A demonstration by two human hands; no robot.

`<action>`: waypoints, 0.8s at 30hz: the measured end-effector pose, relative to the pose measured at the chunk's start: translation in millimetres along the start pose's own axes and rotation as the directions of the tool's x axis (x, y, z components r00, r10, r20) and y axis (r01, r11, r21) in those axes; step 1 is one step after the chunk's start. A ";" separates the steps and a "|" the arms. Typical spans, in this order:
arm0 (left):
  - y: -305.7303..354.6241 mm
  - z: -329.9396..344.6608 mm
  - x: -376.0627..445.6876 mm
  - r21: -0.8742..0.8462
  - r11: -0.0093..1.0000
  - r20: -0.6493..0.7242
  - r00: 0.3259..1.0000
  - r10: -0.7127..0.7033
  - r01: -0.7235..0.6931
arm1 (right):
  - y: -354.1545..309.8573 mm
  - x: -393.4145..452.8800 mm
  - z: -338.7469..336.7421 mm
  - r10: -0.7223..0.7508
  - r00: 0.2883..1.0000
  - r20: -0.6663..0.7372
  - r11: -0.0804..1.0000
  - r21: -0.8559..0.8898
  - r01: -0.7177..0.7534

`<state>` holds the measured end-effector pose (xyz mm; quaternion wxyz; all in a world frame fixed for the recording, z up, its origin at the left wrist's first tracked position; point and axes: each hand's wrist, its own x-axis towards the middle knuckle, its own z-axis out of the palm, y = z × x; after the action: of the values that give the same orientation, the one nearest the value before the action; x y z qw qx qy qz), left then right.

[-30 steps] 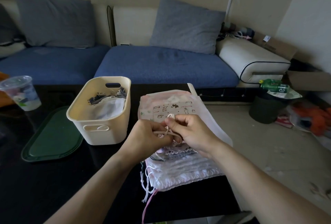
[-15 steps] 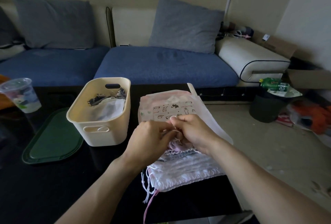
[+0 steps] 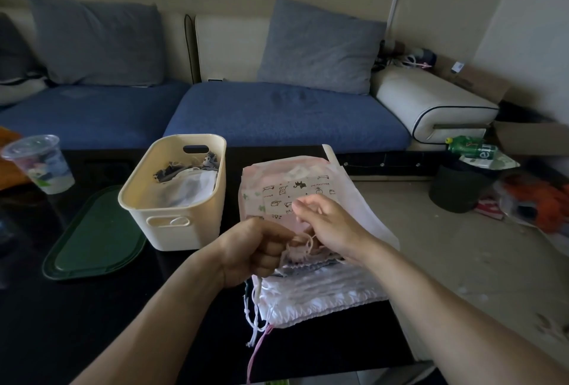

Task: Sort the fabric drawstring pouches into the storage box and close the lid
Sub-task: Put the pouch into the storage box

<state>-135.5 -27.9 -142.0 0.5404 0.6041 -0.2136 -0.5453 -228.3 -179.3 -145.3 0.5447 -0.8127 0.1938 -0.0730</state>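
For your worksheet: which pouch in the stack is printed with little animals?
The top pouch, pale pink, under both hands; the white one lower down is plain.

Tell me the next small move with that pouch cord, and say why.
Probably finish tidying the cord, then lift the top pouch left into the storage box. Both the left hand and right hand pinch its pink drawstring; the box stands open, the green lid beside it.

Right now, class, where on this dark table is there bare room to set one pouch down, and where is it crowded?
Bare tabletop lies nearest the camera, between the green lid and the pouch stack. It is crowded from the cream storage box across to both hands.
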 end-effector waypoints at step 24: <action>2.8 0.5 2.1 0.032 0.989 -0.280 0.948 0.150 -0.147 | -5.6 -10.5 -14.9 -0.365 0.931 0.027 0.887 -0.294 0.357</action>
<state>-134.3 -30.8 -140.4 0.6016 0.6607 -0.1824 -0.4103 -241.5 -186.0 -133.4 0.3919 -0.9051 0.0560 -0.1550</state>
